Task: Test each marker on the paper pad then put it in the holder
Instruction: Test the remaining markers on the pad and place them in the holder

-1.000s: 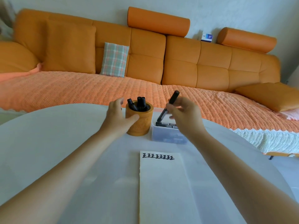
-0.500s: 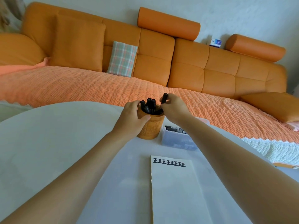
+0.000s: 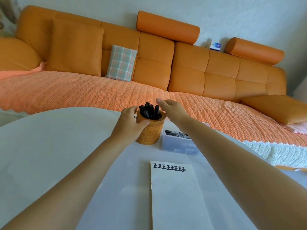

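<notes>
A carved wooden holder (image 3: 152,132) stands on the white table (image 3: 49,146) with several black markers (image 3: 149,111) upright in it. My left hand (image 3: 128,124) grips the holder's left side. My right hand (image 3: 172,109) hovers just right of the markers' tops, fingers relaxed and empty. A clear plastic box (image 3: 178,145) to the holder's right holds a few black markers (image 3: 177,134) lying flat. The paper pad (image 3: 176,196) lies nearer me, with a row of black test marks (image 3: 168,168) along its top edge.
An orange sofa (image 3: 182,67) with a knitted orange throw (image 3: 83,92) runs behind the table. A plaid cushion (image 3: 122,63) and orange cushions lean on its back. A small blue-and-white box (image 3: 215,46) sits on the ledge above.
My right hand carried a black marker to the holder, dropped it in among the others, and now has let go. My left hand stayed on the holder. The camera tilted up slightly.
</notes>
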Demonstrator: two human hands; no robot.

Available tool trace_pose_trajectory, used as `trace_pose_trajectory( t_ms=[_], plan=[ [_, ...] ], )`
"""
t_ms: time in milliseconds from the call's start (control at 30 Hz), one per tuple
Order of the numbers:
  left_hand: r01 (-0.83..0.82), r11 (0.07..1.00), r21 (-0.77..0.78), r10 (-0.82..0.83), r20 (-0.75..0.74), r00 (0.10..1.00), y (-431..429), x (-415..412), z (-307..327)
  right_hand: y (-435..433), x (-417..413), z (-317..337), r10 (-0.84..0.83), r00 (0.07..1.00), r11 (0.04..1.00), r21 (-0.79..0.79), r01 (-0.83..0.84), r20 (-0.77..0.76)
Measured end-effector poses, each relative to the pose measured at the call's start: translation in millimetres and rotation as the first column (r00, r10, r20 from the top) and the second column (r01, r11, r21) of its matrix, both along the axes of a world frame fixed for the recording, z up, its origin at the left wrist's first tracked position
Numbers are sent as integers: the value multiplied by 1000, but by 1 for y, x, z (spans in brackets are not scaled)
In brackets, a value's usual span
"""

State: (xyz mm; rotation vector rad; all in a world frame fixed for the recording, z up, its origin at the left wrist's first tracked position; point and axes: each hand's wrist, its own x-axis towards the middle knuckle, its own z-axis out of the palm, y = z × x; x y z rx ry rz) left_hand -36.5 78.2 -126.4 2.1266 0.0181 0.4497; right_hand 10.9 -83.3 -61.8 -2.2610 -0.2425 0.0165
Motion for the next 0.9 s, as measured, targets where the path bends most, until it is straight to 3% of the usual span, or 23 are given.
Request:
trace_pose_trajectory(
  t_ms=[100, 200, 267, 333, 433, 567, 767, 900],
  plan=[
    [-62, 998, -19, 63, 56, 996, -3, -7, 1, -25, -5, 0, -80, 996, 995, -63, 83, 50],
    [-111, 993, -41, 115, 135, 984, -10, -18, 2, -55, -9, -9, -89, 996, 941, -327, 86, 8],
    [-64, 995, -78, 71, 83, 994, -16, -27, 2, -69, -14, -21, -105, 993, 856, -514, 60, -59],
    [72, 993, -92, -76, -40, 996, -22, -38, -1, -82, -13, -30, -93, 991, 780, -625, 10, -100],
    [310, 950, 38, -292, -242, 925, -30, -57, -11, -90, -11, -25, -77, 983, 832, -555, -29, -167],
    [469, 864, 182, -361, -425, 830, -36, -71, -24, -88, -7, -25, -12, 977, 802, -585, -119, -215],
    [550, 727, 412, -359, -455, 815, -41, -67, -31, -89, 10, -31, -30, 967, 678, -716, -168, -255],
    [560, 714, 420, -367, -457, 810, -42, -64, -32, -88, 15, -33, -17, 972, 697, -700, -157, -235]
  ],
)
